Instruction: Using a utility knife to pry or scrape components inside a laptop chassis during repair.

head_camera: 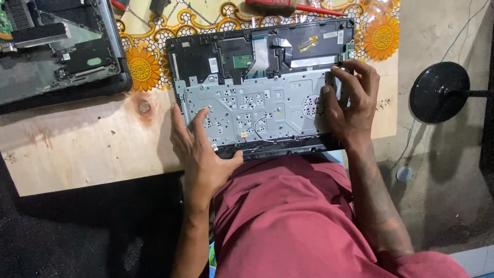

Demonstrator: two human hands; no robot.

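our laptop shell [260,85] lies on the table [87,144], its near edge over our lap. a second laptop [56,46] sits far left, a screwdriver [288,7] behind, a lamp base [440,92] right.

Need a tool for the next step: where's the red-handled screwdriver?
In the head view, the red-handled screwdriver lies at the top edge on the sunflower cloth, just beyond the opened laptop keyboard shell, away from both hands.

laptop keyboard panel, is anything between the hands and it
Nothing visible. The left hand lies flat on the laptop keyboard panel at its near left part, and the right hand touches its right edge; both make direct contact.
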